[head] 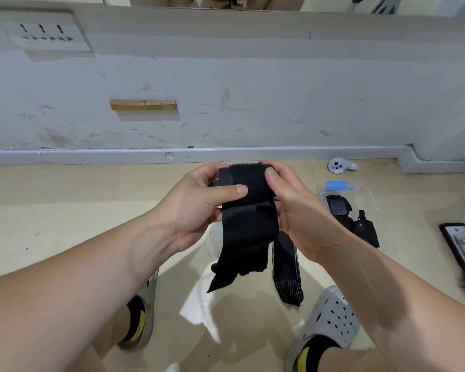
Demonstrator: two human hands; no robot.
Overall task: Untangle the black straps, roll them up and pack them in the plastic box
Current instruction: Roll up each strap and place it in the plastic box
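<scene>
While the fingers (pixel 209 171) of the left hand (pixel 196 208) curl round the back of a black strap (pixel 249 218), the left thumb presses flat on the fuzzy fastening patch at the front of the strap. The right hand (pixel 295 213) grips the opposite edge of the same strap, its thumb bent on the upper right corner of the patch and its remaining fingers clamped behind. The upper part of the strap is folded into a thick band between the two hands, held above the floor (pixel 65 210). The loose lower part hangs below the hands in uneven folds and ends in a pointed corner. A second strap (pixel 286 267) lies just to the right of the hanging end, with a striped section at its near end; whether it touches the held strap cannot be told. A clear plastic box (pixel 383 210) with a blue clip stands on the floor to the right of the right hand and contains several rolled straps (pixel 338 206). A white controller (pixel 339 165) lies beyond the box, near the skirting of the wall (pixel 253 76). A wooden block (pixel 142 105) and a socket panel (pixel 46 33) are fixed to the wall. Grey perforated sandals (pixel 330 318) are visible on both feet at the bottom edge.
</scene>
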